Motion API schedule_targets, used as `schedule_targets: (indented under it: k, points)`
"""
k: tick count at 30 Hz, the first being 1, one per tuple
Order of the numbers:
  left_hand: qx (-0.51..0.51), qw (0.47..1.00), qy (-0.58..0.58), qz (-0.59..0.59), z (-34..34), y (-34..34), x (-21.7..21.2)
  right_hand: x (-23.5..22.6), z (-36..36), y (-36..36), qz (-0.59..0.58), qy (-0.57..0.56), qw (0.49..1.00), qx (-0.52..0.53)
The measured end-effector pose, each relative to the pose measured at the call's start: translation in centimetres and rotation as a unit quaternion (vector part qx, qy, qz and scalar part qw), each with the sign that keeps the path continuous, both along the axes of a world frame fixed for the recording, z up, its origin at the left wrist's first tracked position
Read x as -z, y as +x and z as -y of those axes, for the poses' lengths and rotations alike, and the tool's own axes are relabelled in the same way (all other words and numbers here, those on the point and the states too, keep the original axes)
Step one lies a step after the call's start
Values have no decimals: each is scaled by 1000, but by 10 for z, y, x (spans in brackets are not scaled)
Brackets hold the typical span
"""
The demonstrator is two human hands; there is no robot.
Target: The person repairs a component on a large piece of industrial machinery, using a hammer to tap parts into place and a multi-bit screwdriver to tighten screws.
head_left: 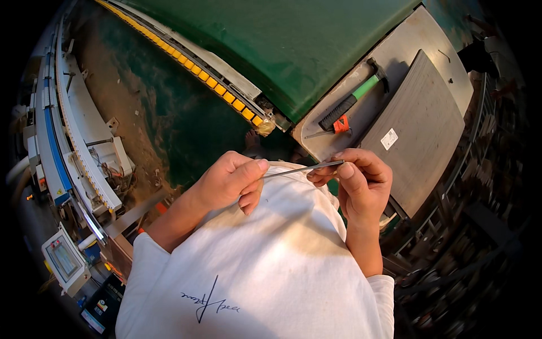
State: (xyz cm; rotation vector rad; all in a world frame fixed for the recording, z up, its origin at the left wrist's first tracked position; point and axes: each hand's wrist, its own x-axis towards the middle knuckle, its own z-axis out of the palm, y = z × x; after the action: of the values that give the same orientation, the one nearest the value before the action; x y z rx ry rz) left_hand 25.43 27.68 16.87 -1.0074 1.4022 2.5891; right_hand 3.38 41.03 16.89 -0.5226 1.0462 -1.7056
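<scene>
Hands: left hand [231,182] and right hand [361,183] each pinch one end of a thin metal rod [302,169], held level over the white shirt [265,265].
Grip: fingertips only, both hands closed narrowly on the rod (its exact shape is hard to tell; possibly a slim file).
Beyond the right hand: hammer [354,96] with a green and black handle lies on a grey metal table [446,73], an orange-handled tool [337,125] just beside it.
Beyond the left hand: green belt [293,39] edged by a yellow strip [186,62].
Risk: with so light a pinch, the rod could likely slip or bend if either hand twists.
</scene>
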Motion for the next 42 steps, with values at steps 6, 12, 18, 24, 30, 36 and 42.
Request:
schedule_targets:
  k: [6, 12, 18, 24, 30, 36, 42]
  points:
    - [-53, 994, -92, 8, -4, -1, -3, 1, 6, -3, -9, -2, 1000, 0]
    - [-90, 958, -269, 31, -8, -6, 2, 6, 8, -7, -13, -3, 1000, -8]
    - [-75, 860, -501, 63, -2, -2, 5, 18, 10, -9, -81, -19, 996, -20]
    - [-116, 812, -571, -40, 12, -9, 7, 31, 9, -13, -37, 24, 998, 42]
    - [-68, 915, -393, -57, 16, 0, 8, 50, 3, -13, -88, 81, 992, 48]
    - [-100, 994, 39, 26, 9, -1, 47, 56, 26, 0, -692, 57, 719, -33]
    - [-143, 950, 250, 121, -3, -20, 109, 101, 15, 17, -593, 103, 768, -218]
